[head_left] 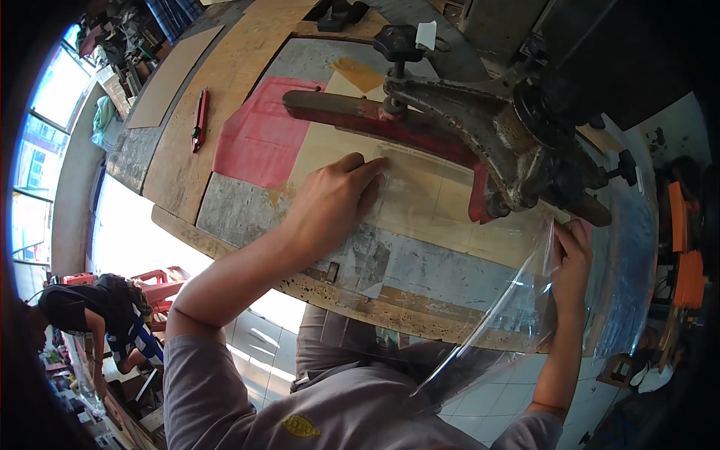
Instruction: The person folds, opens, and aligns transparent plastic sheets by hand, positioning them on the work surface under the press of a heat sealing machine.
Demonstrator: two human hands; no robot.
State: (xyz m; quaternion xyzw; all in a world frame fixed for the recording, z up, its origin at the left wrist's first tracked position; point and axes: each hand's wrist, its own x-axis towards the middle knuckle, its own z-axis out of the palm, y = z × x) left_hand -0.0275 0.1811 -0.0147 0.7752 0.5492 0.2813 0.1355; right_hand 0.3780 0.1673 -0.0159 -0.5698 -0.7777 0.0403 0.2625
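Note:
A clear plastic sheet (517, 304) stretches between my hands and hangs in a curved fold over the table's front edge. My left hand (330, 199) is closed, its thumb and fingers pinching the sheet's left end near the machine's bar. At the right, my right hand (571, 262) grips the sheet's other side, fingers partly hidden behind the plastic. Just beyond the sheet is the long bar (345, 114) of a press-like machine (517, 127), with a red lower edge. Pale yellow material (345, 150) lies under the bar and sheet.
A red sheet (262, 135) lies left of the bar, and a red utility knife (199, 120) is on the wooden board (180, 161). A black knob (397, 43) tops the machine. Bluish plastic (626, 277) hangs at the right edge. Another person (97, 315) bends over at lower left.

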